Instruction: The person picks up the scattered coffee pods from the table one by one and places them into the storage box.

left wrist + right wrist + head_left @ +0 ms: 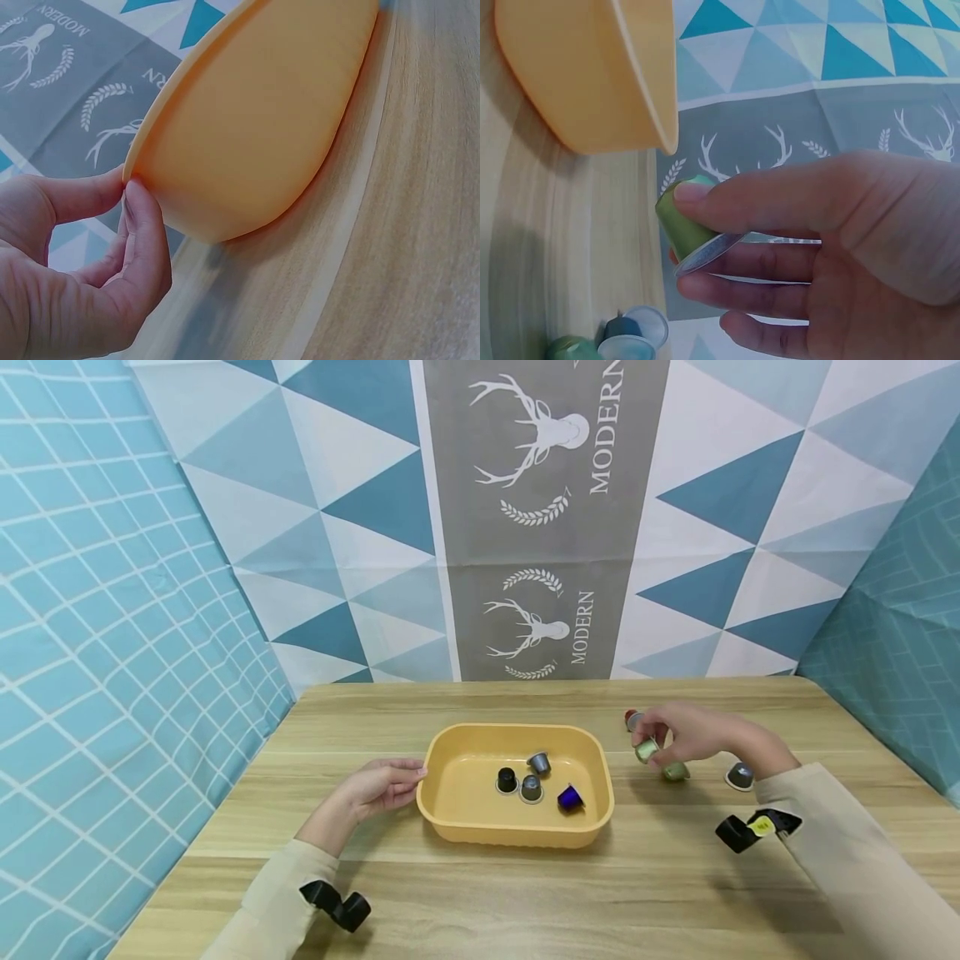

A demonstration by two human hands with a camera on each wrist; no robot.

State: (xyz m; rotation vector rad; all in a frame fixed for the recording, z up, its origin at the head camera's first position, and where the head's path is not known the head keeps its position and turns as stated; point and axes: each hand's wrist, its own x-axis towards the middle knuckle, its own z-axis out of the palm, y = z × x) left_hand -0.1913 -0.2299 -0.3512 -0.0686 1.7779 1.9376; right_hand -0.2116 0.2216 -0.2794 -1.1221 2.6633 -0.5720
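My left hand (378, 789) pinches the rim of a yellow plastic basin (495, 837) at its left end, thumb and fingers meeting at the edge in the left wrist view. Inside the basin lie a black coffee capsule (507, 779), two grey capsules (532, 788) and a purple-blue capsule (570, 798). Just right of the basin, my right hand (693, 731) holds a light green coffee capsule (681, 231) between thumb and fingers, raised above the table. Below that hand another green capsule (677, 772) rests on the wood.
Behind the right hand a red capsule (630, 718) is partly hidden. A dark grey capsule (741, 775) stands near the right wrist. The wooden table (525, 902) meets a patterned cloth backdrop (360, 527) at the rear.
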